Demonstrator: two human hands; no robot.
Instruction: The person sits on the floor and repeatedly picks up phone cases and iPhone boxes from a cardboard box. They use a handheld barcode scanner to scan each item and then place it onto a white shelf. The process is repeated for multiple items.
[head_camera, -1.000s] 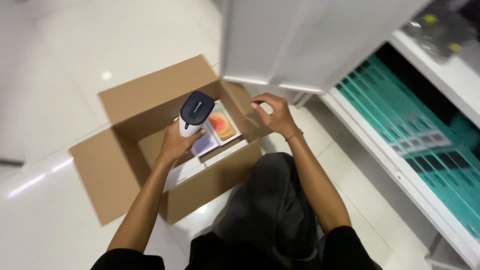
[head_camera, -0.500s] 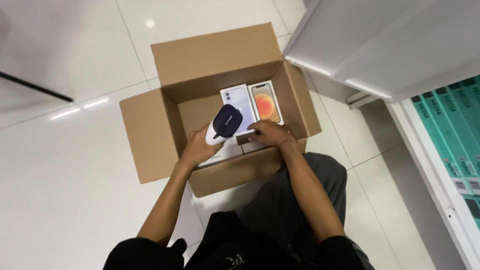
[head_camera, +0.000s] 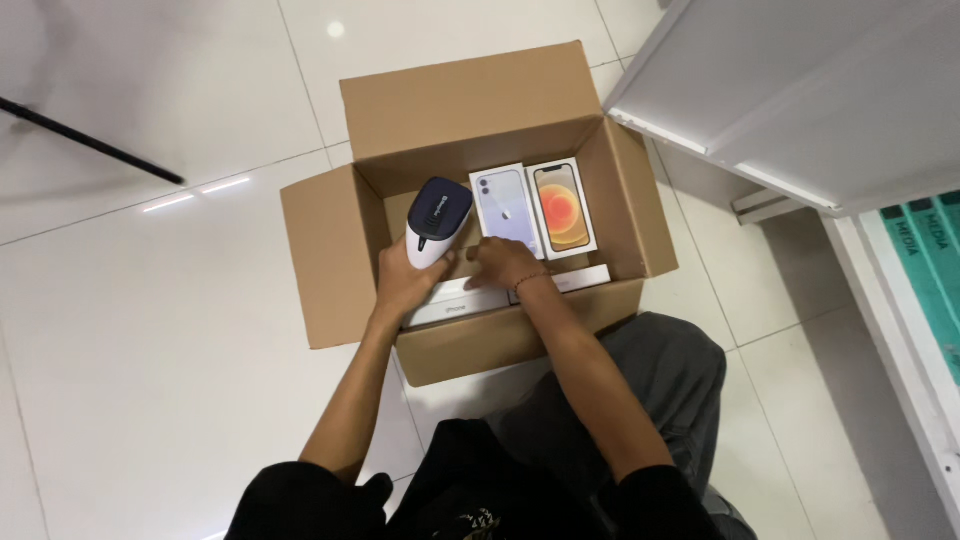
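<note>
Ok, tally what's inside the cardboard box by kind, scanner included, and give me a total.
Phone boxes lying face up: 2, one with a purple phone, one with an orange screen
White phone boxes on edge: 2, one under the left hand, one by the right hand
Handheld scanner: 1
Total: 5

We record bright, even overhead light; glare spots and streaks on the glossy white tiled floor (head_camera: 150, 300) left of the hands; soft shadow inside the open brown cardboard box (head_camera: 330, 260); focus sharp throughout.
</note>
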